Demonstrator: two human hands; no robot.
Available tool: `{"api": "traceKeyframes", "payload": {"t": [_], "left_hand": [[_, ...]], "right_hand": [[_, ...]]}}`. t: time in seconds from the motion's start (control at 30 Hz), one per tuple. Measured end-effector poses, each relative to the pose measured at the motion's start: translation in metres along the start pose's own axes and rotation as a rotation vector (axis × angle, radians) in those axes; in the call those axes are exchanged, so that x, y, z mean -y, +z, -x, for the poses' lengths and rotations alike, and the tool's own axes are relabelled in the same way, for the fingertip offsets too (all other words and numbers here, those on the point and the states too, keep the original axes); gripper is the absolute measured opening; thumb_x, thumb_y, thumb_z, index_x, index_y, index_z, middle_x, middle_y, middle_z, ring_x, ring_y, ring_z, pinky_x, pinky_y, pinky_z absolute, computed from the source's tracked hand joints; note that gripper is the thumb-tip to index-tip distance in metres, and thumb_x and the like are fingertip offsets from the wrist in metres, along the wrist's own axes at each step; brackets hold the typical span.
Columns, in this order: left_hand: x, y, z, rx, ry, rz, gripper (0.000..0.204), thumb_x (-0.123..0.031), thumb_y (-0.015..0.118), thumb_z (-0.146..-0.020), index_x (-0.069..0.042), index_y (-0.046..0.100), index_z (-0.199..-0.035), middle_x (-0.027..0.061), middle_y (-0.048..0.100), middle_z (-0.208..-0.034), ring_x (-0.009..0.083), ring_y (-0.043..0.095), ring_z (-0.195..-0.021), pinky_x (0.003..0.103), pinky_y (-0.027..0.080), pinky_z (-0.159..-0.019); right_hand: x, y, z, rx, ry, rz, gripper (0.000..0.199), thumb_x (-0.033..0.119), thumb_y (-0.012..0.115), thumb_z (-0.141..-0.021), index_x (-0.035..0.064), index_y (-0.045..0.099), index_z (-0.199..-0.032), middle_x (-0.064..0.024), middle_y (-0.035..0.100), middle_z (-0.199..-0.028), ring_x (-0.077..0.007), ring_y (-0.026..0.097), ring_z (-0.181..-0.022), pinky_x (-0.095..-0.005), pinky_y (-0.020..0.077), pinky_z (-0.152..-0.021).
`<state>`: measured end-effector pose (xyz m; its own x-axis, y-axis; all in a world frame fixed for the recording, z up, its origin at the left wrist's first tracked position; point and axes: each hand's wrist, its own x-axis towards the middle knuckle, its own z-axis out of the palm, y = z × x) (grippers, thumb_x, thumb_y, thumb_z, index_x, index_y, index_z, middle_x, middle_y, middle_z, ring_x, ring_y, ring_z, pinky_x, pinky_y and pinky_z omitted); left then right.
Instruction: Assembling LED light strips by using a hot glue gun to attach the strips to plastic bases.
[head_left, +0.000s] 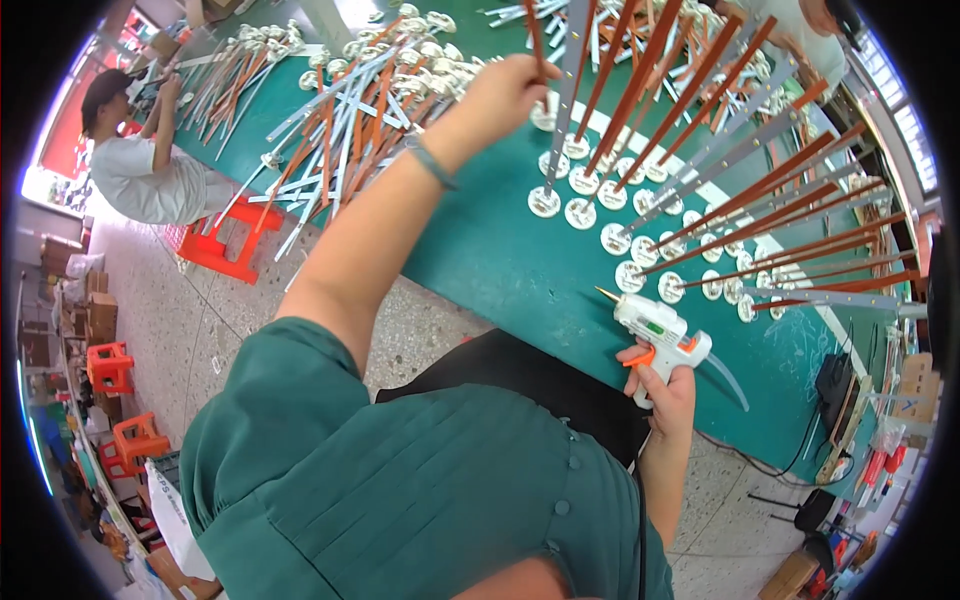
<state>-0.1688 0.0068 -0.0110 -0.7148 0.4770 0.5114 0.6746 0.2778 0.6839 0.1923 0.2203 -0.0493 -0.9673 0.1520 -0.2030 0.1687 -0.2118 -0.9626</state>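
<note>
My left hand (512, 95) was pinched shut around a brown strip (536, 35), best kept plumb, over the green table (480, 235), while my right hand (670, 393) gripped the glue gun (650, 322), best held clear.

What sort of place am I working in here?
Probably an assembly workshop: your right hand holds a glue gun, strips on round white bases stand in rows on the green table, and a co-worker is beside it.

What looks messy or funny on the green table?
The pile of brown and silver strips on the left looks messy: they lie crisscrossed, some poking past the table edge, while the upright strips on the right stand on white discs. I see nothing spilled.
</note>
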Motion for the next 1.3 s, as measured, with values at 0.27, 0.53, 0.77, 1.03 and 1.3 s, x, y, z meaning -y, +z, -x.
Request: {"api": "traceKeyframes", "payload": {"t": [0.27,0.53,0.77,1.03,1.3], "left_hand": [[-0.009,0.021,-0.01,0.043,0.012,-0.026,0.018,-0.008,0.067,-0.079,-0.002,0.067,-0.095,0.0158,0.066,-0.078,0.0339,0.065,-0.075,0.04,0.052,-0.07],[0.018,-0.125,0.018,-0.404,-0.118,-0.817,0.026,-0.023,0.067,-0.084,-0.011,0.069,-0.107,0.0117,0.067,-0.105,0.0311,0.061,-0.104,0.041,0.05,-0.085],[0.02,-0.211,0.041,0.325,-0.612,-0.149,0.036,-0.026,0.055,-0.097,-0.008,0.06,-0.127,0.0099,0.069,-0.1,0.0166,0.067,-0.088,0.031,0.053,-0.077],[0.061,-0.183,0.013,0.246,-0.261,-0.295,0.028,-0.016,0.06,-0.093,-0.006,0.066,-0.119,0.0068,0.067,-0.107,0.0167,0.065,-0.095,0.028,0.049,-0.088],[0.058,-0.207,-0.003,-0.536,-0.068,-0.536,0.023,-0.025,0.062,-0.095,-0.007,0.072,-0.104,0.0058,0.068,-0.085,0.0049,0.058,-0.07,0.024,0.047,-0.063]], "right_hand": [[-0.002,-0.002,0.007,-0.056,-0.014,-0.005,0.044,0.009,0.065,-0.083,-0.01,0.05,-0.12,-0.0201,0.067,-0.1,-0.016,0.059,-0.063,-0.0247,0.0466,-0.057],[-0.005,-0.007,0.008,-0.06,-0.045,-0.04,0.046,0.012,0.068,-0.081,-0.0087,0.05,-0.118,-0.0217,0.067,-0.098,-0.0171,0.059,-0.06,-0.0253,0.0472,-0.056],[-0.008,-0.011,0.005,-0.03,-0.038,-0.075,0.044,0.012,0.067,-0.082,-0.0074,0.051,-0.118,-0.0216,0.067,-0.099,-0.0173,0.059,-0.06,-0.0259,0.0476,-0.056],[-0.009,-0.01,0.006,-0.011,-0.082,-0.074,0.042,0.012,0.066,-0.082,-0.0059,0.053,-0.118,-0.0202,0.067,-0.099,-0.0168,0.059,-0.061,-0.0253,0.0477,-0.056],[-0.011,-0.011,0.01,-0.012,-0.08,-0.074,0.04,0.007,0.063,-0.082,-0.0057,0.052,-0.118,-0.02,0.067,-0.1,-0.0162,0.059,-0.062,-0.025,0.0479,-0.057]]}}
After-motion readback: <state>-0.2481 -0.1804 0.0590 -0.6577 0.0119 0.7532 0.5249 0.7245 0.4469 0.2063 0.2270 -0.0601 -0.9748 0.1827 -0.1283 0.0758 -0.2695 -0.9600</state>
